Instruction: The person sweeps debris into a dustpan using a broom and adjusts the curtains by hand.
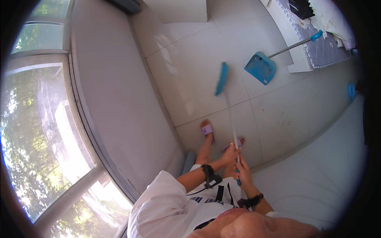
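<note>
Both of my hands grip the handle of a broom in the head view. My left hand is wrapped around the metal pole, and my right hand holds it lower, close to the blue end grip. The broom's blue bristle head is at the far end of the pole, over the tiled floor, slightly blurred. Right of it a blue long-handled dustpan rests on the floor, its handle leaning on the edge of a bed. Small bits of debris lie in the dustpan.
A low wall under large windows runs along the left. At the upper right stands a bed with a quilted mattress and white bedding. A white cabinet is at the top. A pale wall borders the lower right. Dark specks mark the floor.
</note>
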`<state>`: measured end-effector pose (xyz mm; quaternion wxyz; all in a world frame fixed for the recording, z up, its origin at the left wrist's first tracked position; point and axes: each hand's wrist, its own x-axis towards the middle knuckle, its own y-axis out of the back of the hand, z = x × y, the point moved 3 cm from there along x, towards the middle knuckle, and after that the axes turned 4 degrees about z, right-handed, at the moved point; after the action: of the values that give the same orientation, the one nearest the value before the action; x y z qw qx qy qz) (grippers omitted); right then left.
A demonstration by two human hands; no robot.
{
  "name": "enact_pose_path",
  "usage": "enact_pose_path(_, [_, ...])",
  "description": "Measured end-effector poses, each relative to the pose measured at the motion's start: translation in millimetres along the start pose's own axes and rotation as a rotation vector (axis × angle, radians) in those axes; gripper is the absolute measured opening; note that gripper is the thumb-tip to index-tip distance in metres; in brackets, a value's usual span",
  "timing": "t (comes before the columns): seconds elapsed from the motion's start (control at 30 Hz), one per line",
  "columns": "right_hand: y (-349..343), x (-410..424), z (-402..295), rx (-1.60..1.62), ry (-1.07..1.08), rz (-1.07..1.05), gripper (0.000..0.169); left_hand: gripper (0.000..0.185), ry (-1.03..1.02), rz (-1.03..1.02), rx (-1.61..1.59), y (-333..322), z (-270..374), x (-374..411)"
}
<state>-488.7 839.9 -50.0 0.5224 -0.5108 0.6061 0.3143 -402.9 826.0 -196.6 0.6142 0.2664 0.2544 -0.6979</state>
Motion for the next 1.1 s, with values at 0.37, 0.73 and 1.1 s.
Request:
enact_pose_path(0.37, [-79.5,118.0,2.1,0.091,-0.187,-0.409,0.027,0.028,-0.038,0.127,0.787,130.7,-31.6,66.0])
enact_pose_path(0.73, [222.3,-17.0,7.8,0.42,-0.07,0.108,0.031,0.024,-0.769,-0.546,1.407,-257.3,-69.5,6.8])
enact_pose_path(1.1, [295.6,-64.6,14.6,0.145,0.131,0.214,0.044,0.02,0.341,-0.45,-0.075,-307.4,19.9,-53.1])
